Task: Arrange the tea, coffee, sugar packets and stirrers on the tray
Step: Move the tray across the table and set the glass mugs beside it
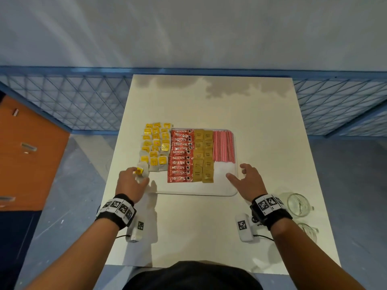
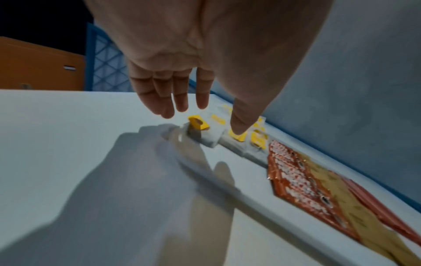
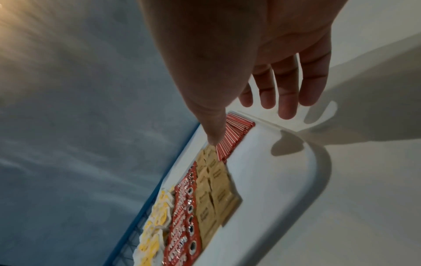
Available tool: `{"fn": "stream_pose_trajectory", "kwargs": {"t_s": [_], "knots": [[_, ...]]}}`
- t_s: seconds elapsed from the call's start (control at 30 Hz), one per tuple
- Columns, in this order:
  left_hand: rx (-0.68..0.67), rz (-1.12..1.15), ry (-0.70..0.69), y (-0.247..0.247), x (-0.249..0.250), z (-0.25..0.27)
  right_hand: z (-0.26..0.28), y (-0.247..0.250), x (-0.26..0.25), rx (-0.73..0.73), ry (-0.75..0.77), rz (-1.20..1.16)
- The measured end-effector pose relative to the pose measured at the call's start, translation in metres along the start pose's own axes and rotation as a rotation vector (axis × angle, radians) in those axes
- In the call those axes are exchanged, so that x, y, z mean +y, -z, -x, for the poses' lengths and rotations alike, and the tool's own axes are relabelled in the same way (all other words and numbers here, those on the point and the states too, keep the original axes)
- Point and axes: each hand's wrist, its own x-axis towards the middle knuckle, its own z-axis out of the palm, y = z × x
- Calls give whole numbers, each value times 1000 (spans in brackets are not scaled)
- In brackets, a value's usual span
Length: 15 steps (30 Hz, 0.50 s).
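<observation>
A white tray (image 1: 196,193) lies on the table. From left to right it carries tea bags with yellow tags (image 1: 156,143), red coffee sachets (image 1: 181,158), brown sugar packets (image 1: 203,155) and red-striped stirrers (image 1: 223,146). One loose tea bag (image 1: 143,170) lies at the tray's left rim. My left hand (image 1: 137,177) hovers right at it. In the left wrist view the left hand (image 2: 218,118) has straight fingers above that tea bag (image 2: 198,124) and grips nothing. My right hand (image 1: 240,174) is spread over the tray's right rim, below the stirrers (image 3: 234,136), and is empty.
Two clear glass jars (image 1: 297,204) (image 1: 310,229) stand by the table's right edge near my right wrist. A blue mesh fence (image 1: 83,101) runs behind the table (image 1: 209,101). An orange cabinet (image 1: 27,153) stands at the left.
</observation>
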Motion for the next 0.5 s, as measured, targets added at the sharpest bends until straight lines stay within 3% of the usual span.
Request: {"fn": "stream_pose_trajectory", "kwargs": {"t_s": [0.13, 0.5], "knots": [[-66, 37, 69, -3, -17, -3, 2, -15, 6, -22, -69, 23], [-184, 15, 17, -2, -27, -19, 1, -35, 8, 7, -141, 96]]}}
